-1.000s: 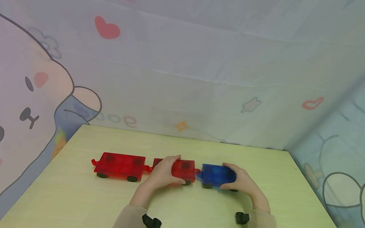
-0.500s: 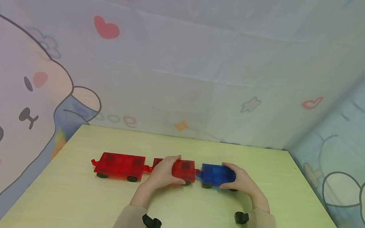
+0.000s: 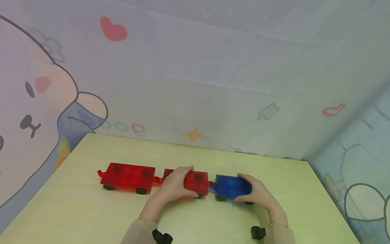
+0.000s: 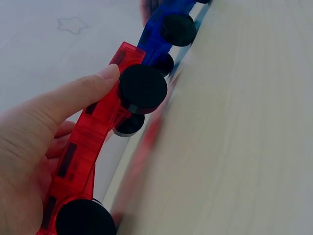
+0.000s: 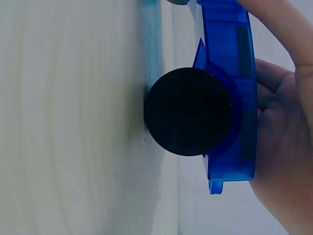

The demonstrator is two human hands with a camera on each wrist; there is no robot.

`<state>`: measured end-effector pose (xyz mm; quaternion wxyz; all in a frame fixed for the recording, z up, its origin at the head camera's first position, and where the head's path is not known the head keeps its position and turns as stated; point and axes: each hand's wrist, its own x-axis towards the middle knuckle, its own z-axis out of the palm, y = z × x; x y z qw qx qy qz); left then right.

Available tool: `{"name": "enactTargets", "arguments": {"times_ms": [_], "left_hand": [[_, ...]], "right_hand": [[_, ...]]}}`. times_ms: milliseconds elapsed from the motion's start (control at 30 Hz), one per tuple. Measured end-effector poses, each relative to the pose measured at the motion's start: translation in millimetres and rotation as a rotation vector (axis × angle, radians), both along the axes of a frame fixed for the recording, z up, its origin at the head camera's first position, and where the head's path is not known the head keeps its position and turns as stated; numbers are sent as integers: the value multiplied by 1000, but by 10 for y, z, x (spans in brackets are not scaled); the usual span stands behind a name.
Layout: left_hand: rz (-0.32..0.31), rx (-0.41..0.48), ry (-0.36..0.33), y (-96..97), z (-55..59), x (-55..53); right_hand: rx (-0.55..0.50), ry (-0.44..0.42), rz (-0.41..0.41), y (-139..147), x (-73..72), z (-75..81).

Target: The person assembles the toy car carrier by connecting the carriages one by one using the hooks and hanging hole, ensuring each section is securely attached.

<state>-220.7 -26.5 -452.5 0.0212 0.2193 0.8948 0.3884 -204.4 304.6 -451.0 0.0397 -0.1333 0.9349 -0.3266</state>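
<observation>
Three see-through toy train cars with black wheels stand in a row on the pale wooden table (image 3: 195, 223). My left hand (image 3: 173, 187) grips the middle red car (image 3: 196, 183), thumb on the near side and fingers over the far side. With thumb and fingers my right hand (image 3: 259, 193) holds the blue car (image 3: 230, 186) at its right end. Between these two, a red ring and a blue hook (image 3: 212, 186) meet; whether they are linked is too small to tell. To the left, another red car (image 3: 129, 177) meets the middle one at a red coupling (image 3: 157, 180).
A printed cloth (image 3: 195, 84) with a cartoon animal, hearts and stars hangs behind the table. A second cloth (image 3: 365, 169) runs along the right side. A small black camera (image 3: 163, 238) is on the left wrist, another black device (image 3: 258, 233) on the right.
</observation>
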Motion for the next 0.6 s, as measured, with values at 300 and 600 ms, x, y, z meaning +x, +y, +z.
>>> {"name": "enactTargets", "arguments": {"times_ms": [300,600], "left_hand": [[1,-9,11,1,-7,-1],[-2,-16,14,1,-10,-4]], "right_hand": [[-2,-7,4,6,-7,-3],[-12,-16,7,9,-7,1]]}}
